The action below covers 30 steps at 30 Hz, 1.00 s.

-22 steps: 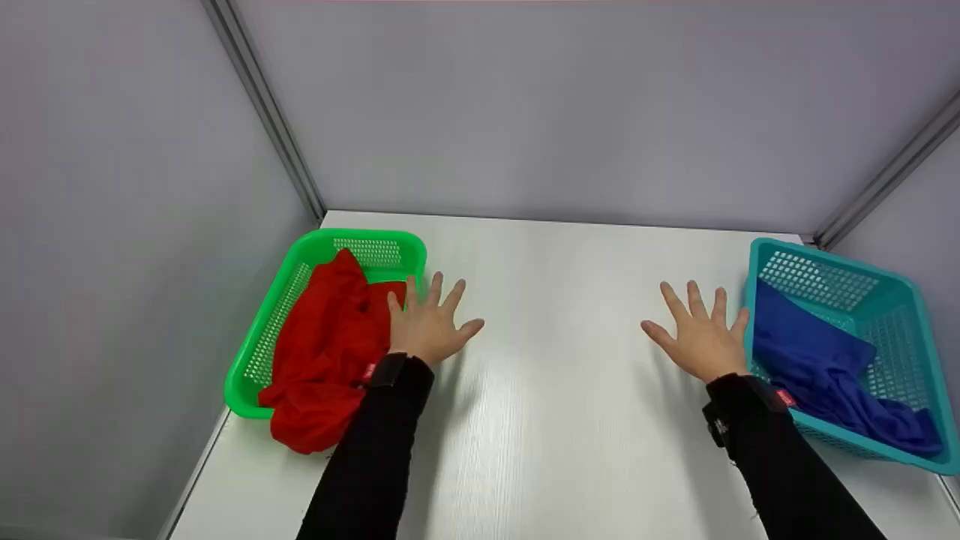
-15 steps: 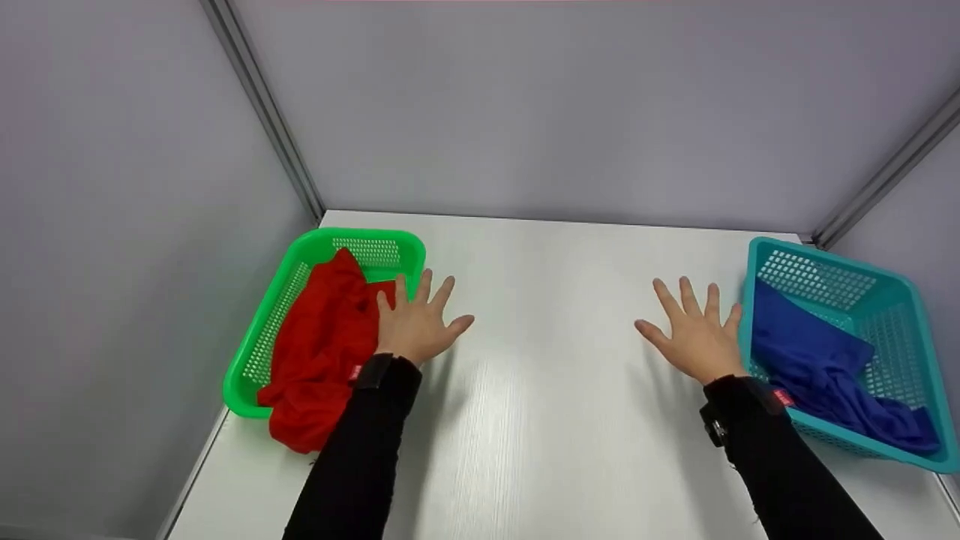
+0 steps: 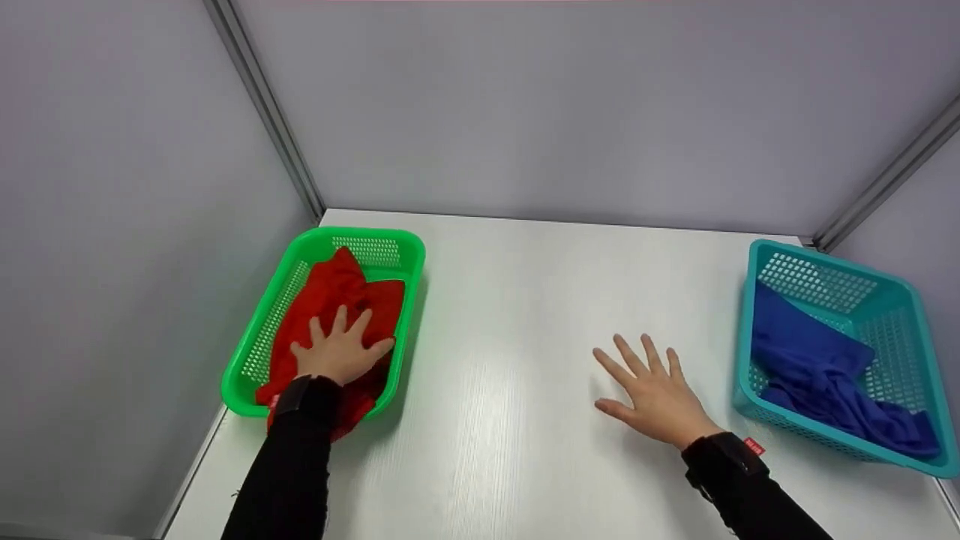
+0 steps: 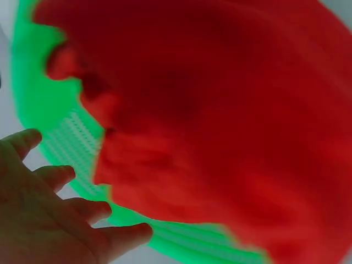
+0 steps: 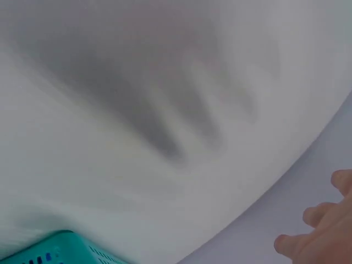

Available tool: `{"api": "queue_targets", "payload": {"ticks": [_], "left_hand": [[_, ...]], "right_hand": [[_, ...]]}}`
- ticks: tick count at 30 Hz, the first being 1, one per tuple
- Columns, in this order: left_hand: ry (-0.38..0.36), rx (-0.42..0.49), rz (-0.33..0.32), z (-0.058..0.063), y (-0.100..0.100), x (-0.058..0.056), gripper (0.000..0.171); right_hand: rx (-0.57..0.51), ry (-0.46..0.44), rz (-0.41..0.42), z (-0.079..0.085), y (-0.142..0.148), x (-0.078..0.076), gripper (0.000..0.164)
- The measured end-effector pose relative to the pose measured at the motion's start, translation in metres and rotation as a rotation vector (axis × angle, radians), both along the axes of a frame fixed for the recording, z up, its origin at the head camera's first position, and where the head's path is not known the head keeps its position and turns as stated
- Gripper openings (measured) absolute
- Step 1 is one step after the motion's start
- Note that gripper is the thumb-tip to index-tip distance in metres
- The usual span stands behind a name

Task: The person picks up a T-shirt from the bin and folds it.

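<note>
My left hand (image 3: 339,355), fingers spread, is over the red cloth (image 3: 384,298) in the green basket (image 3: 414,259). In the left wrist view the fingers (image 4: 91,208) are straight and hold nothing; a gap seems to lie between them and the cloth (image 4: 220,121). Part of the red cloth hangs over the basket's near rim. My right hand (image 3: 660,401) hovers above the white table (image 3: 517,322) with its fingers spread, left of the teal basket (image 3: 742,375). It grips nothing, and its shadow falls on the table in the right wrist view.
A crumpled blue cloth (image 3: 814,360) lies inside the teal basket. Grey panels (image 3: 562,112) with metal corner posts (image 3: 274,112) stand along the back and sides of the table. White tabletop stretches between the two baskets.
My left hand has moved left, from the green basket's right rim to over the red cloth. My right hand has come nearer and left, away from the teal basket. The baskets stay put.
</note>
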<state>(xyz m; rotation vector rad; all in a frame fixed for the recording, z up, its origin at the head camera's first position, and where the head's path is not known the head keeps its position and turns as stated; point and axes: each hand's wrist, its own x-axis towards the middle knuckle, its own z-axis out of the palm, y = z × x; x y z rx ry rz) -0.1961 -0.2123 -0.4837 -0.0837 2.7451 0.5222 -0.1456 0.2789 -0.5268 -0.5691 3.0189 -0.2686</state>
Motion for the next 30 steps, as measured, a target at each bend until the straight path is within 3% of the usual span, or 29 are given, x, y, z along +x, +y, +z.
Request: {"api": "queue_targets", "payload": {"ticks": [6, 11, 16, 18, 21, 24, 27, 30], "left_hand": [[-0.173, -0.021, 0.046, -0.013, -0.029, 0.021, 0.09], [-0.179, -0.06, 0.065, -0.02, -0.04, 0.026, 0.088], [-0.135, -0.123, 0.052, -0.023, -0.044, 0.026, 0.091], [-0.12, -0.144, 0.041, -0.025, -0.046, 0.026, 0.08], [-0.086, -0.162, 0.029, -0.027, -0.048, 0.027, 0.047], [0.01, -0.169, 0.003, -0.028, -0.051, 0.026, 0.017], [0.125, -0.148, 0.002, -0.023, -0.055, 0.023, 0.018], [0.233, -0.073, 0.054, -0.01, -0.056, 0.016, 0.022]], "right_hand": [[0.026, -0.114, 0.063, -0.026, 0.005, 0.024, 0.082], [0.025, -0.241, 0.081, -0.038, 0.008, 0.037, 0.091], [0.008, -0.285, 0.087, -0.044, 0.009, 0.042, 0.094], [0.004, -0.282, 0.083, -0.046, 0.009, 0.042, 0.094], [0.003, -0.282, 0.078, -0.048, 0.009, 0.041, 0.094], [0.007, -0.29, 0.073, -0.05, 0.008, 0.041, 0.093], [-0.001, -0.296, 0.076, -0.05, 0.008, 0.041, 0.093], [-0.015, -0.302, 0.08, -0.05, 0.008, 0.041, 0.093]]}}
